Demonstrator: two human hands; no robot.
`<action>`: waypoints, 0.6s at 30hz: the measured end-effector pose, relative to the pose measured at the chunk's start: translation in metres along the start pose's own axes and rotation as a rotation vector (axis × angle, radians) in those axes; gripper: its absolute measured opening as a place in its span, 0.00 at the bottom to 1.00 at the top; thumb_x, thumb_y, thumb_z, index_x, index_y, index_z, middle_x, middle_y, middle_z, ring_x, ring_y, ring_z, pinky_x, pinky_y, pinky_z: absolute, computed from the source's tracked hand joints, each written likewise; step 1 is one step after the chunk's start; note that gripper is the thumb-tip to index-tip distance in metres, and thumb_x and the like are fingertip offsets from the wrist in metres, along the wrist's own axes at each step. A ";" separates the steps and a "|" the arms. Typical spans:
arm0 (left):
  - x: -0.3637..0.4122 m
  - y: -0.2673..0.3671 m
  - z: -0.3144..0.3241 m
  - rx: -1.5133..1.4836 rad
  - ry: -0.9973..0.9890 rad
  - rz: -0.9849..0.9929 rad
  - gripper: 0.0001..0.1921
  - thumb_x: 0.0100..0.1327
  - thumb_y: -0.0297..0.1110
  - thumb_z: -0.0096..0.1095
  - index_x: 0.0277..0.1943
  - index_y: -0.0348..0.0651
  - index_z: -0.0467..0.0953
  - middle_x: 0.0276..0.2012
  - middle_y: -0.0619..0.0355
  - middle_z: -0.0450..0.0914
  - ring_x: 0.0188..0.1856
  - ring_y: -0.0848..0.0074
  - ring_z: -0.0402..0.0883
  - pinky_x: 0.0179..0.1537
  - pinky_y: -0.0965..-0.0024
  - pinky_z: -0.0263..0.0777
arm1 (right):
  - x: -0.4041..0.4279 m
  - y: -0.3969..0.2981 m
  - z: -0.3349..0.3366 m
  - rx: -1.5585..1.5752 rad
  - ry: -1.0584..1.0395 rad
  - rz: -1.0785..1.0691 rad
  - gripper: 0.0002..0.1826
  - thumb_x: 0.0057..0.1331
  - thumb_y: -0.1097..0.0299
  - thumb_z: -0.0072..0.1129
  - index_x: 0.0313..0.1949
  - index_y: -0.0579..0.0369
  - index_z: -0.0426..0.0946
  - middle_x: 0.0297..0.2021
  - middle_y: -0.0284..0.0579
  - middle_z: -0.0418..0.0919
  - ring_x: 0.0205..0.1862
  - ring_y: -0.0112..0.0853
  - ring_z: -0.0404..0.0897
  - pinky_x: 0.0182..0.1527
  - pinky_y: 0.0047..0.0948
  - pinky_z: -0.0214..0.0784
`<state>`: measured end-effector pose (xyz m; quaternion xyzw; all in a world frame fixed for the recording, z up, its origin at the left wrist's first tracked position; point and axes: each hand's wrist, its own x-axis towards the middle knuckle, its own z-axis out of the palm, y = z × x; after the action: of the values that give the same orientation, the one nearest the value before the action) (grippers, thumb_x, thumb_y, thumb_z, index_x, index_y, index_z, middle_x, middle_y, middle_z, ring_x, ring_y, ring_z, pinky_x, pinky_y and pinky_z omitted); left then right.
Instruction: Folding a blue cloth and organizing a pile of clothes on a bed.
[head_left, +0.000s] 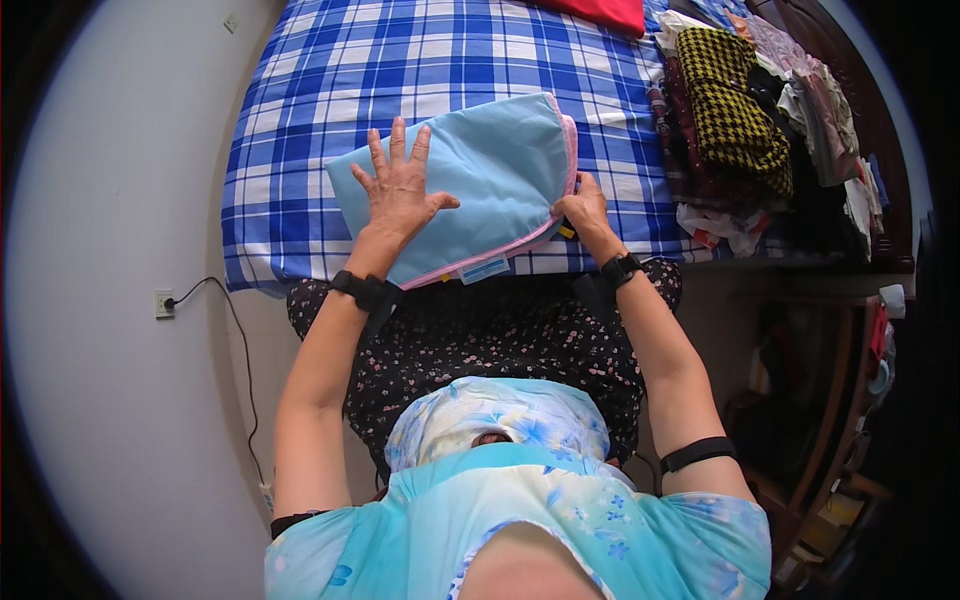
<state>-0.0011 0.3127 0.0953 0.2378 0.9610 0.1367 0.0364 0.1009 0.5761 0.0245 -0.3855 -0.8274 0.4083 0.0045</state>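
A light blue cloth (495, 172) with pink edging lies folded on a blue and white plaid bedspread (300, 97). My left hand (400, 187) rests palm down on the cloth's left part, its fingers spread. With thumb and fingers my right hand (585, 206) pinches the pink edge at the cloth's right corner. A yellow tag (566, 231) pokes out just below that hand. On the near edge of the cloth hangs a label (484, 268) that bears writing.
Folded clothes (731, 112) are piled at the bed's right side, with a plastic bag (724, 229) below them. Red fabric (600, 11) lies at the far edge. On the left wall, a cord runs from a socket (163, 304) to the floor.
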 end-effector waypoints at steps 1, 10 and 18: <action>0.004 0.003 0.007 -0.003 0.006 0.007 0.58 0.42 0.55 0.81 0.75 0.59 0.52 0.76 0.48 0.44 0.77 0.43 0.37 0.65 0.20 0.39 | 0.001 0.002 -0.002 0.001 0.010 -0.002 0.40 0.40 0.74 0.70 0.57 0.60 0.71 0.40 0.52 0.82 0.43 0.44 0.82 0.48 0.35 0.74; 0.004 -0.010 0.048 0.010 -0.322 -0.038 0.64 0.36 0.60 0.82 0.76 0.71 0.46 0.78 0.48 0.39 0.76 0.39 0.35 0.64 0.19 0.35 | 0.003 -0.005 -0.007 0.259 -0.121 -0.021 0.26 0.45 0.70 0.72 0.45 0.66 0.77 0.40 0.56 0.83 0.44 0.43 0.82 0.48 0.35 0.73; 0.005 -0.001 0.041 -0.008 -0.349 -0.069 0.65 0.29 0.59 0.84 0.75 0.77 0.50 0.77 0.45 0.38 0.76 0.36 0.34 0.63 0.18 0.35 | -0.034 -0.062 -0.016 0.940 -0.421 0.121 0.32 0.50 0.80 0.66 0.57 0.64 0.69 0.46 0.54 0.80 0.45 0.41 0.82 0.47 0.39 0.78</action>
<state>-0.0002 0.3241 0.0556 0.2248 0.9471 0.0960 0.2081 0.0905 0.5424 0.0872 -0.2986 -0.5139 0.8041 -0.0131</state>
